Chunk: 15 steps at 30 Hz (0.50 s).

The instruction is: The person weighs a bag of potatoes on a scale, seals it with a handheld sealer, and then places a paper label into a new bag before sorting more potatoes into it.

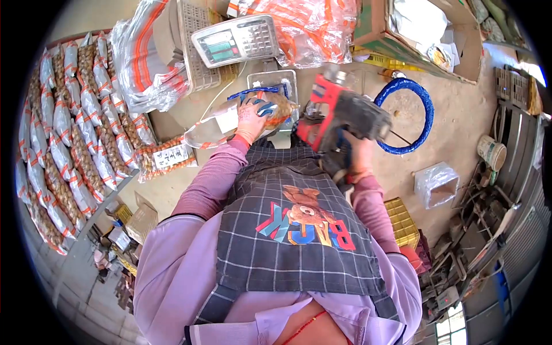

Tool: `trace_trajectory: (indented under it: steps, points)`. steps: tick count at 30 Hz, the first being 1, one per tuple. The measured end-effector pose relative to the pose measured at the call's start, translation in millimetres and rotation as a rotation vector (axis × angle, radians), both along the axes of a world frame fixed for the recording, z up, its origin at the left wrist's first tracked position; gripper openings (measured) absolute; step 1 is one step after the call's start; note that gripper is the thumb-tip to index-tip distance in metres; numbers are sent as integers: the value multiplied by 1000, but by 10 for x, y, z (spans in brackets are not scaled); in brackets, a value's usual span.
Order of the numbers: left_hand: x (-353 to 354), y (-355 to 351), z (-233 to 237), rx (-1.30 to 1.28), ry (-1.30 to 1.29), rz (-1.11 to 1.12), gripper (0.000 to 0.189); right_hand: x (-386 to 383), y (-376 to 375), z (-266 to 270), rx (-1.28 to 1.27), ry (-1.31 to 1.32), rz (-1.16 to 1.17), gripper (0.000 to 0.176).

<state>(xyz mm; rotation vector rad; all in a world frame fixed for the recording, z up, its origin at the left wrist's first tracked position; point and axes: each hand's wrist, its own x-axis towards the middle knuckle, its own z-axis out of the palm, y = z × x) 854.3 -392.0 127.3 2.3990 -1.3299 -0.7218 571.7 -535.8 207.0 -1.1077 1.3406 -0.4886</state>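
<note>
My left hand (251, 118), in a light glove with blue patches, lies over a clear plastic bag (213, 127), its fingers curled on the gathered part. Brown contents (280, 109) fill the bag's right end; its left end is see-through with a white label. My right hand (360, 156) grips a red and black cordless power tool (330, 115), its head pointing away from me and slightly blurred. The tool is just right of the bag. Under and behind the bag is a metal weighing platform (290, 80) with a blue edging (253, 92).
A scale display (236, 41) stands at the back beside a plastic crate (198, 63). Filled bags (75, 132) lie in rows at left, with another bag (167, 158) nearer. A blue ring (428, 112), a carton (379, 31) and a plastic-lined box (438, 184) are at right.
</note>
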Motion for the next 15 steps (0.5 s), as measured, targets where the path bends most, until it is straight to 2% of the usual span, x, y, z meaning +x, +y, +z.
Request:
trace_trajectory:
  steps: [2, 6, 8, 10, 12, 13, 15]
  points:
    - [16, 60, -23, -41, 51, 28, 25, 425, 63, 36, -142, 2, 114, 26]
    - [38, 156, 80, -96, 6, -63, 26, 853, 196, -65, -42, 72, 252, 30]
    - [60, 174, 92, -49, 64, -193, 24, 979, 243, -88, -87, 89, 313, 31]
    - [49, 175, 86, -40, 80, -183, 24, 1060, 275, -136, -137, 110, 373, 31]
    - [2, 151, 53, -95, 82, -154, 22, 1120, 310, -216, -333, 321, 652, 33]
    - [2, 123, 6, -35, 80, -206, 30, 1174, 347, -243, -336, 329, 665, 33]
    - [122, 128, -24, -97, 23, -147, 36, 1353, 395, -318, -167, 183, 438, 35]
